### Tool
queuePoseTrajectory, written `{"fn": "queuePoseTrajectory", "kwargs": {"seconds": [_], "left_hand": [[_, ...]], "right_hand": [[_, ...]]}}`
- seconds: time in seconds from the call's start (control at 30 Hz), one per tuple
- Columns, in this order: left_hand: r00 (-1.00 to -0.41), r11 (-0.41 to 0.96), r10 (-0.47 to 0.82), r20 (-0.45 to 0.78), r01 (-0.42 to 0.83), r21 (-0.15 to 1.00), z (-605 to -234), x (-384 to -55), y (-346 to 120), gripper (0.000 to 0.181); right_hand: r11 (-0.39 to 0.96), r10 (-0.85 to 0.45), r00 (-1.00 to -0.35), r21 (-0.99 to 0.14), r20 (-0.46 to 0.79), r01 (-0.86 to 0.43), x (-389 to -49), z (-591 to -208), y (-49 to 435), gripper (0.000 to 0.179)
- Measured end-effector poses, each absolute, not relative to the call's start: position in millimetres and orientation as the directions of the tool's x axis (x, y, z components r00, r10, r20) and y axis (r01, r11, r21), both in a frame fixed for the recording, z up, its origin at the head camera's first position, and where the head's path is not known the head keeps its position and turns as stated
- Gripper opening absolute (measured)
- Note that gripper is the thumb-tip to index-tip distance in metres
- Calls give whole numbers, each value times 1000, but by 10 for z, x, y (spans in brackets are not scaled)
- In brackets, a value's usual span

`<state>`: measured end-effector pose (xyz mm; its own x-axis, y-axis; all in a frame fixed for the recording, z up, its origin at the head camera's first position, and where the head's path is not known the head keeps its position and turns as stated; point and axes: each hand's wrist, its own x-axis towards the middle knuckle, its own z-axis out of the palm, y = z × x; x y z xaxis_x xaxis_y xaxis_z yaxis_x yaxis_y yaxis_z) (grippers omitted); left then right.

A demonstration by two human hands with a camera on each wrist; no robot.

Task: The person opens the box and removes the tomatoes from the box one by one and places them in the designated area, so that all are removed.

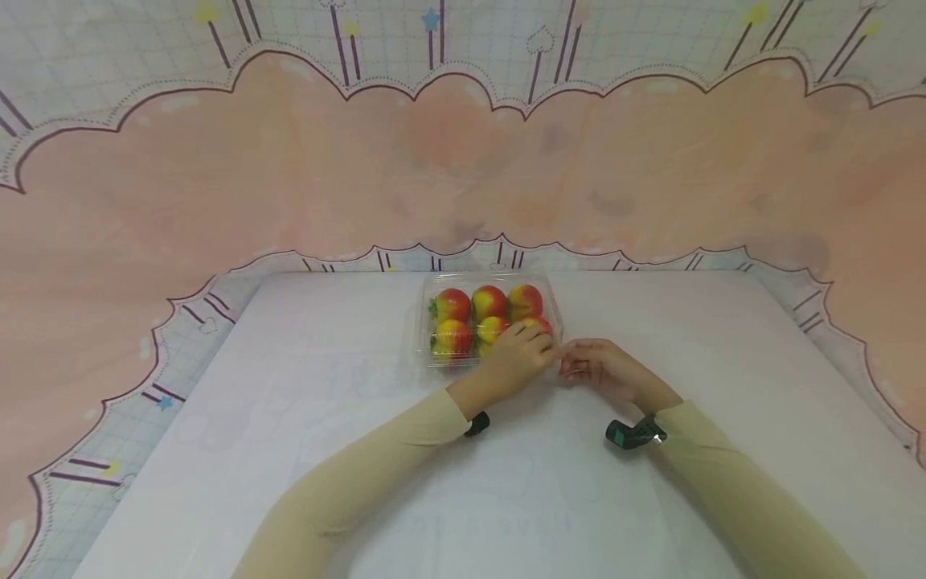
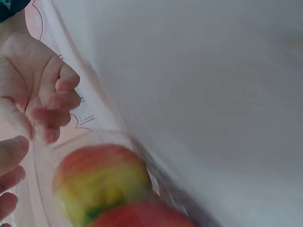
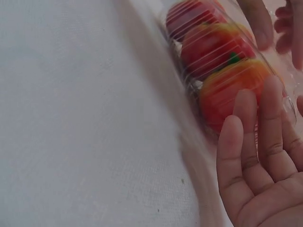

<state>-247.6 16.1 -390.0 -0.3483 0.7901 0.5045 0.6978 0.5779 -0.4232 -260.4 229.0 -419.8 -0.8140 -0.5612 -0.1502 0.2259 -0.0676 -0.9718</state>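
A clear plastic clamshell box (image 1: 448, 363) holds several red-and-yellow fruits (image 1: 489, 302) that look like apples or peaches, some with green leaves. Its lid lies over them. Over the box's front right part rests my left hand (image 1: 512, 358), fingers bent loosely above the lid. My right hand (image 1: 608, 370) is at the front right corner, with its fingertips close to the left hand's. In the right wrist view the fingers (image 3: 231, 142) of that hand look extended beside the box wall; whether they touch it I cannot tell.
A white cloth (image 1: 325, 450) covers the table under the box. Behind and around it hangs a patterned pinkish curtain (image 1: 448, 177) with scalloped edges. Dark wrist cameras, one of them on the right wrist (image 1: 633, 434), sit at the beige sleeves (image 1: 376, 458).
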Motion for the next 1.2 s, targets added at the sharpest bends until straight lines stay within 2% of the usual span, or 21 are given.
{"fn": "queuePoseTrajectory", "kwargs": {"seconds": [0.3, 0.5, 0.77, 1.07, 1.2], "left_hand": [[-285, 593, 758, 586, 676, -438, -3868, -2416, -187, 10], [-294, 644, 673, 679, 684, -343, -3868, -2424, -480, 25], [-256, 673, 564, 785, 694, -257, -3843, -2461, -838, 28], [-359, 675, 346, 867, 737, 35, -3802, -2537, -1169, 36], [-442, 613, 219, 870, 756, 230, -3821, -2592, -1252, 38]], "right_hand": [[19, -525, -826, -973, -205, 230, -2612, -4176, 2301, 30], [21, -540, -817, -974, -202, 227, -2612, -4170, 2306, 28], [75, -524, -814, -966, -251, 249, -2627, -4121, 2317, 26], [138, -466, -826, -948, -317, 285, -2735, -4080, 2363, 28], [149, -448, -833, -946, -324, 288, -2793, -4067, 2374, 30]]}}
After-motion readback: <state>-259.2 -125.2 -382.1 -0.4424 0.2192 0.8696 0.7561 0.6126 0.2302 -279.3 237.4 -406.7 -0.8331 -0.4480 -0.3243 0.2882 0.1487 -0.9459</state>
